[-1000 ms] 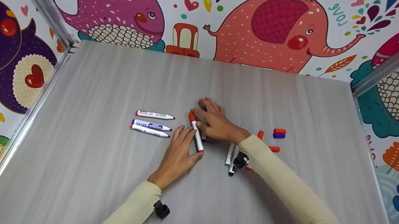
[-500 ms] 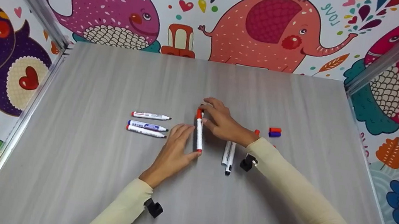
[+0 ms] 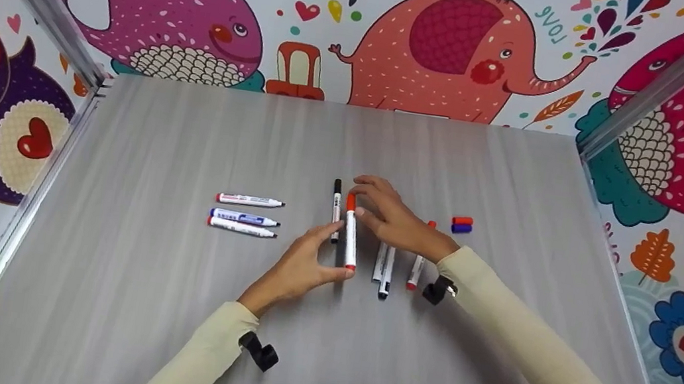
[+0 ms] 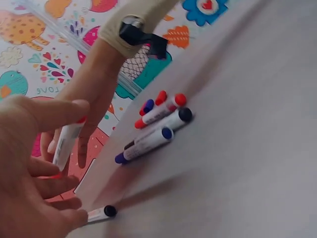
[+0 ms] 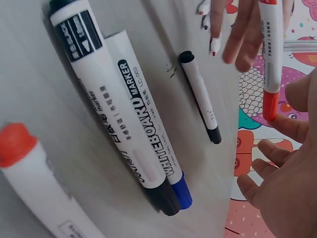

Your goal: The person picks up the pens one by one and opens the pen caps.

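Observation:
A red-capped whiteboard marker (image 3: 351, 243) is held between both hands, its red cap pointing away. My left hand (image 3: 296, 271) has its thumb against the marker's red bottom end, its fingers spread beside the barrel. At the other end, my right hand (image 3: 398, 223) pinches the cap (image 5: 270, 104) between thumb and index finger, its other fingers loosely bent. Just left of the held marker, a black-capped marker (image 3: 336, 201) lies on the table. In the right wrist view a black marker (image 5: 111, 109) and a blue-capped marker (image 5: 153, 119) lie side by side.
Left on the table lie three uncapped markers: a red one (image 3: 249, 200), a blue one (image 3: 244, 218) and another red one (image 3: 241, 228). Beyond the right forearm sit a loose red cap (image 3: 462, 221) and blue cap (image 3: 461, 229). A red-capped marker (image 3: 415, 274) lies partly under the right wrist.
The held marker has turned from a slant to nearly straight ahead and shifted right, away from the black-capped marker, which now shows. The left fingers have spread away from the barrel.

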{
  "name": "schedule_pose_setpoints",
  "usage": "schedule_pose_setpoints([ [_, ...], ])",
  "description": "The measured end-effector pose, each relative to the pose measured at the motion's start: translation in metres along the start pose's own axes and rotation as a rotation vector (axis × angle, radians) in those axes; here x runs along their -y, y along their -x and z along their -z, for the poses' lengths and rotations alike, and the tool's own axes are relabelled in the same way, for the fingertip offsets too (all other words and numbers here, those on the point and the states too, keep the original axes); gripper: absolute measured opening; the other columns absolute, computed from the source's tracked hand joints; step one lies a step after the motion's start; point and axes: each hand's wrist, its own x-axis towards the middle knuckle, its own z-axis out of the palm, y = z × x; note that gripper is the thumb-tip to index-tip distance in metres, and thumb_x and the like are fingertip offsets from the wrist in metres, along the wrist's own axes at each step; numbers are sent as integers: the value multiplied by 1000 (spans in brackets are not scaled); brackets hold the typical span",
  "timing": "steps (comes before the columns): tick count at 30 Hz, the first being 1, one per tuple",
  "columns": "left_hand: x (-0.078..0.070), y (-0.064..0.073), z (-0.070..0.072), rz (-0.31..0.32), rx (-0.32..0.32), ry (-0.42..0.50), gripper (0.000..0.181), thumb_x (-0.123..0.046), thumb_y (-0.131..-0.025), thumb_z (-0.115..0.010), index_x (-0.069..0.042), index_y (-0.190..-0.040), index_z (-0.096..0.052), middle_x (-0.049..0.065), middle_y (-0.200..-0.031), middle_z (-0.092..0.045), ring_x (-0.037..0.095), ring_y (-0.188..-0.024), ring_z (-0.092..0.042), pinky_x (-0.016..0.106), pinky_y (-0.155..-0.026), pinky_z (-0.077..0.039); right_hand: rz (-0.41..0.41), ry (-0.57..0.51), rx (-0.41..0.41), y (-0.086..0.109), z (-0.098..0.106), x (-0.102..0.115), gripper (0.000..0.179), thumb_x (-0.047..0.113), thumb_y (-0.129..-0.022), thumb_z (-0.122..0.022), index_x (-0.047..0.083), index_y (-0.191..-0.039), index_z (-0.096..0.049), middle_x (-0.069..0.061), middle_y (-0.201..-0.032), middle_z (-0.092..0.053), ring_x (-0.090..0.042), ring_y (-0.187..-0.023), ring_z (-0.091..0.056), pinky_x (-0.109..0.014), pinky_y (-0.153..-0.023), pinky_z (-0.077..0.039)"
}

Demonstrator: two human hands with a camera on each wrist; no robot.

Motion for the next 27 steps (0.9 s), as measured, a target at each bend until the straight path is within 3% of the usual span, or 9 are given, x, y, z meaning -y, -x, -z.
schedule_pose_setpoints([
  [9, -3, -1, 1, -14, 186, 270, 106, -22, -90, -92, 5, -170, -27, 26, -177, -28, 46, -162, -32, 54, -129, -30, -39, -105, -15, 18, 5, 16, 45, 33, -114, -63, 12, -153, -57, -13, -167, -45, -29, -157, -40, -57, -128, -34],
  [14, -7, -4, -2, -31, 263, 345, 113, -20, -90, -93, 11, -169, -19, 30, -177, -22, 44, -163, -29, 51, -130, -29, -30, -145, -23, 23, 5, 23, 44, 28, -113, -65, 11, -153, -56, -9, -163, -49, -27, -155, -43, -56, -128, -34],
  [18, -7, -4, -4, -54, 282, 372, 115, -19, -89, -93, 14, -168, -16, 32, -176, -23, 42, -163, -29, 49, -129, -30, -4, -151, -33, 25, 4, 25, 42, 23, -113, -64, 6, -151, -56, -12, -160, -51, -29, -153, -46, -56, -128, -35],
  [23, -8, -4, -4, -74, 294, 415, 111, -19, -89, -91, 9, -171, -21, 28, -176, -29, 41, -164, -29, 52, -128, -34, -89, -209, -48, 31, 4, 27, 48, 31, -113, -65, 6, -152, -54, -11, -157, -55, -43, -148, -50, -66, -121, -40],
  [27, -7, -5, -1, -101, 324, 472, 101, -15, -91, -88, 3, -171, -29, 29, -168, -44, 40, -158, -40, 53, -122, -44, -144, -280, -95, 36, 5, 28, 45, 29, -112, -67, 3, -147, -56, -16, -151, -60, -45, -142, -55, -67, -118, -43],
])
